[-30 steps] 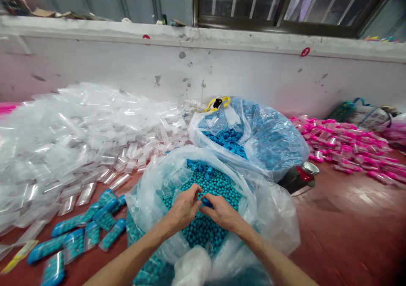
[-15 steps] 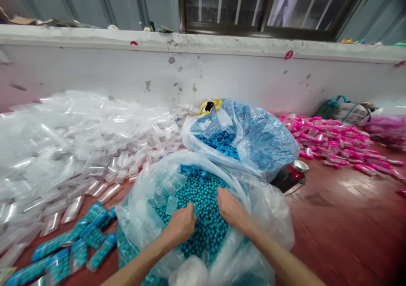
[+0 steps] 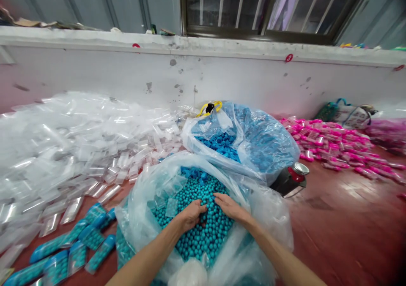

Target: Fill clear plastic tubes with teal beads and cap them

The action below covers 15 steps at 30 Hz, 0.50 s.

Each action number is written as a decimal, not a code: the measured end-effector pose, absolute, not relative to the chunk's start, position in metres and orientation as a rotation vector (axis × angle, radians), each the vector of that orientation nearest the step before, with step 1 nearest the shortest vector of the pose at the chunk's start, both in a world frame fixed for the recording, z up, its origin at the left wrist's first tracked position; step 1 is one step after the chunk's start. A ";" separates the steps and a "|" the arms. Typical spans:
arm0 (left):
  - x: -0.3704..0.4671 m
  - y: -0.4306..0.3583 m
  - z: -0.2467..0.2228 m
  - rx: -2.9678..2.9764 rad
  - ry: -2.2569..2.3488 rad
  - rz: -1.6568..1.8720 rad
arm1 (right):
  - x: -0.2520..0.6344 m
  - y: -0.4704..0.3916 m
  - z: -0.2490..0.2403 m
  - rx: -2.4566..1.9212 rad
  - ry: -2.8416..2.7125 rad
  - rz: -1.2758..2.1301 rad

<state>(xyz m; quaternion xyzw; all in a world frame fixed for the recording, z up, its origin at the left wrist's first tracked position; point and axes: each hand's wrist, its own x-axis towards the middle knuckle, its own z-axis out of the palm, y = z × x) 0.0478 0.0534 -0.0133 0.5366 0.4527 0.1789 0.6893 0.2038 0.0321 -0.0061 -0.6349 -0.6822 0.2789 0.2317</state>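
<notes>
Red floor (image 3: 345, 218) spreads before a pale, chipped wall (image 3: 241, 81), with a white ledge (image 3: 222, 46) along its top and a barred window (image 3: 234, 5) above, at twelve o'clock. On the floor, directly in front of the person, stands a translucent bag (image 3: 141, 210), its mouth spread wide and its bottom filled with round turquoise beads (image 3: 196, 244). These beads lie right under both hands.

The left hand (image 3: 191, 215) is at the middle of them, fingertips bent down among the beads; whether its grip is clenched on anything cannot be told, as the fingertips are partly hidden. Just beside it, toward three o'clock, the right hand (image 3: 231, 208) has its grip released, fingers stretched out over the beads toward the left hand. The two hands are apart.

Inside the bag, small blue pieces (image 3: 195, 174) gather at twelve o'clock, and a clear sleeve (image 3: 171, 208) lies on the beads at ten.

Around the bag, a large heap of clear sleeves (image 3: 85, 138) fills ten o'clock; bead-filled packets (image 3: 101, 252) with blue ends lie at nine. A second bag (image 3: 269, 138), holding more blue pieces, rests at one o'clock. At two, a dark bottle (image 3: 287, 182) leans near that bag, with pink packages (image 3: 330, 144) piled farther off.
</notes>
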 end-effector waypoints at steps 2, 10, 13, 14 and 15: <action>0.045 0.051 -0.013 1.097 0.926 0.486 | 0.207 0.030 -0.004 -1.769 -1.887 0.787; 0.034 0.044 -0.001 0.905 0.869 0.665 | 0.193 0.021 0.019 -1.723 -1.818 0.638; 0.034 0.041 0.003 0.929 0.883 0.670 | 0.190 0.022 0.025 -1.568 -1.855 0.774; 0.034 0.040 0.004 0.939 0.894 0.673 | 0.190 0.022 0.026 -1.552 -1.897 0.747; 0.034 0.040 0.005 0.949 0.905 0.678 | 0.190 0.021 0.026 -1.549 -1.954 0.696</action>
